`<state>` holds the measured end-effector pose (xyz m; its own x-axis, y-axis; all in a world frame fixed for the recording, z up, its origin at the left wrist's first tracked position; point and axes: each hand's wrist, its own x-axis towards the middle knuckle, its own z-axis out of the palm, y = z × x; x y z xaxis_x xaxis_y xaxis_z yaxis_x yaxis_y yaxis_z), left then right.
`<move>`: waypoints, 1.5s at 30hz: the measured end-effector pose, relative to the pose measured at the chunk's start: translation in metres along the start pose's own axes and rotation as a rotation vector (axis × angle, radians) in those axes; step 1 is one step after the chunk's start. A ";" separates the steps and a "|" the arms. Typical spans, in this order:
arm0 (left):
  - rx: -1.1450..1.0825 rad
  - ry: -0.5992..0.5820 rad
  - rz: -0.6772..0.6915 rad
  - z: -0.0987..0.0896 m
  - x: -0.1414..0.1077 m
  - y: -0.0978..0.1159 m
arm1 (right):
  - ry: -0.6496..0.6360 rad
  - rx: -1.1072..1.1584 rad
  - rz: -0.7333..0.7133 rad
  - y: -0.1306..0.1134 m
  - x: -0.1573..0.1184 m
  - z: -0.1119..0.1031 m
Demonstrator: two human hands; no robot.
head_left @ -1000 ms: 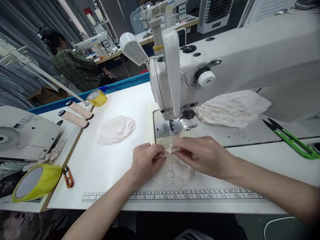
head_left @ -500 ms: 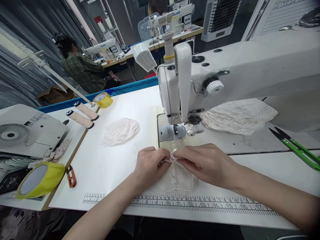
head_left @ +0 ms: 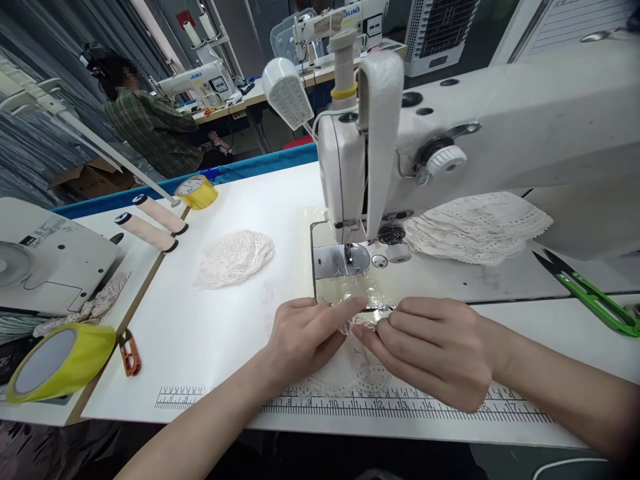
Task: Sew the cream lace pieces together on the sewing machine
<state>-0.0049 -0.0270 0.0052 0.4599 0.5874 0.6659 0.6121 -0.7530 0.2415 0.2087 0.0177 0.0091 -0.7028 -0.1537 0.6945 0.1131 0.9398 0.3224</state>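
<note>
A white lace piece hangs over the table's front part, in front of the sewing machine's metal plate. My left hand pinches its upper edge from the left, its index finger stretched along the lace. From the right, my right hand is closed on the same edge, fingers curled and knuckles up. Some of the lace is hidden behind both hands. Just beyond them stands the white sewing machine, its needle area bare of fabric.
Left lies a lace pile; a larger stack sits under the machine arm. Green scissors are at right, orange snips and yellow tape at left. A printed ruler runs along the front edge. A co-worker sits behind.
My right hand has turned and curled its fingers, shifting slightly right. My left index finger now reaches farther right over the lace edge. The whole view has shifted a little.
</note>
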 end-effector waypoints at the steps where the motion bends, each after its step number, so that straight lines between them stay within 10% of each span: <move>1: 0.010 -0.011 0.018 0.000 0.000 0.000 | 0.010 -0.018 -0.021 0.000 0.001 -0.001; 18: -0.099 -0.021 -0.051 -0.003 0.003 0.006 | 0.028 -0.103 -0.141 0.003 0.008 -0.006; 27: -0.485 -0.412 -0.666 -0.022 0.021 0.016 | -0.054 0.040 0.197 -0.002 0.007 -0.012; 35: 0.128 -0.345 -0.540 0.006 0.019 -0.011 | -0.241 0.361 0.944 0.019 0.000 0.024; 45: 0.459 -0.260 -0.001 0.008 0.008 0.005 | -0.340 0.359 1.195 0.030 0.002 0.033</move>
<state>0.0074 -0.0239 0.0063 0.5677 0.6864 0.4544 0.8048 -0.5789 -0.1310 0.1874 0.0555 -0.0012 -0.4459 0.8685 0.2164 0.6345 0.4772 -0.6080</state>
